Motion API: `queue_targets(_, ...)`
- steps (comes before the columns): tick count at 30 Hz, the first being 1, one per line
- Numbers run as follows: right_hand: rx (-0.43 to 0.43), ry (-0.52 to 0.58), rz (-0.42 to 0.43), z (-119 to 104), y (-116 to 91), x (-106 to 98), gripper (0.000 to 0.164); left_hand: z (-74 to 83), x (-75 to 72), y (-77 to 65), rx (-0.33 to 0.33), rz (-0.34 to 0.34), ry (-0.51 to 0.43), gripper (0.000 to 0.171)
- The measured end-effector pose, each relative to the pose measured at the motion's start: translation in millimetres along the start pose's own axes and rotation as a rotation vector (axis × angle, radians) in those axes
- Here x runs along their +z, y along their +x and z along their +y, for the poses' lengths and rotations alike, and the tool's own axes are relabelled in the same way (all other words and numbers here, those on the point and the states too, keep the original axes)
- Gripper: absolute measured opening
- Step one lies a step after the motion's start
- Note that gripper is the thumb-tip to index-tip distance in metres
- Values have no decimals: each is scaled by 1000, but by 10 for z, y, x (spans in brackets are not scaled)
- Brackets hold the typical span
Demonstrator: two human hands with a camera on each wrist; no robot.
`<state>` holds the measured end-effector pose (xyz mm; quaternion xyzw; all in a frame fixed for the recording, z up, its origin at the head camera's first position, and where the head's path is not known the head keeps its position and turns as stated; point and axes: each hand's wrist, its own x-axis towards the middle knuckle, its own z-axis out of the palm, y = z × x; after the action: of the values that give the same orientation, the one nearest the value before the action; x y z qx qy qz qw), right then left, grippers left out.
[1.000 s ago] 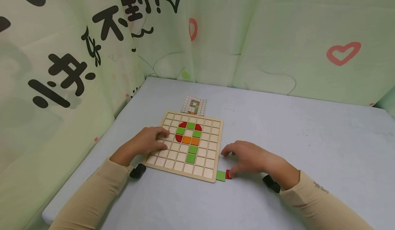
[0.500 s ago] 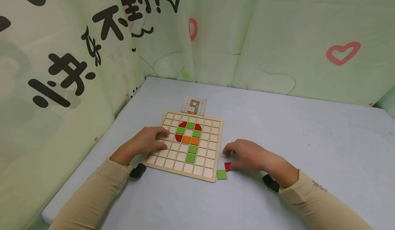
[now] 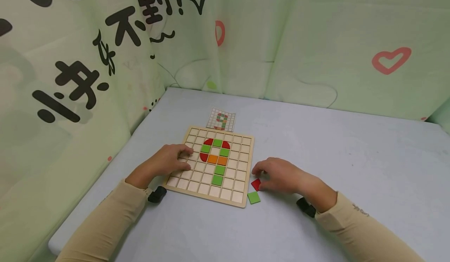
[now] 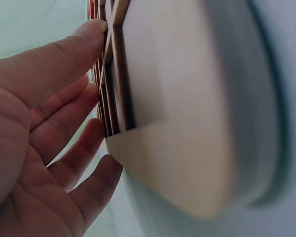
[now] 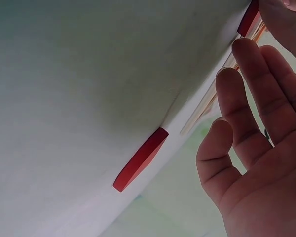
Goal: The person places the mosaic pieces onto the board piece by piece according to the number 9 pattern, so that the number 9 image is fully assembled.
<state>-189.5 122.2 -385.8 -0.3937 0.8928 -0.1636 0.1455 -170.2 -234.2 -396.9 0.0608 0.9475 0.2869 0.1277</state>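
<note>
A wooden grid board (image 3: pixel 197 191) lies on the table, with red, green and orange tiles set in a figure like a 9. My left hand (image 3: pixel 170 159) rests on its left side, thumb and fingers spread, fingertips touching the grid and edge (image 4: pixel 158 163). Just right of the board is my right hand (image 3: pixel 281 176), low over the table, fingers loosely bent. Its thumb touches a flat red tile (image 3: pixel 256 184), also visible in the right wrist view as a red piece (image 5: pixel 248 19). Another red tile (image 5: pixel 140 160) lies beneath that hand, hidden in the head view.
A green tile (image 3: pixel 254 197) lies by the board's lower right corner. Behind the board, a small printed pattern card (image 3: pixel 220 120) shows a similar coloured figure. Pale curtains (image 3: pixel 316 39) hang along the back and left of the table (image 3: pixel 316 137).
My right hand has shifted slightly away from me, and the red tile at its thumb has slid forward and turned. The green tile has shifted and turned slightly. My left hand stays put.
</note>
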Motion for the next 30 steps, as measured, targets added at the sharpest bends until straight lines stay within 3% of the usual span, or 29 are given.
queue_targets(6, -29, -32, 28, -15, 14, 9, 19, -7, 2, 0, 4, -1, 2, 46)
queue_targets(30, -2, -105, 49, -88, 146, 34, 14, 8, -4, -5, 6, -1, 6, 46)
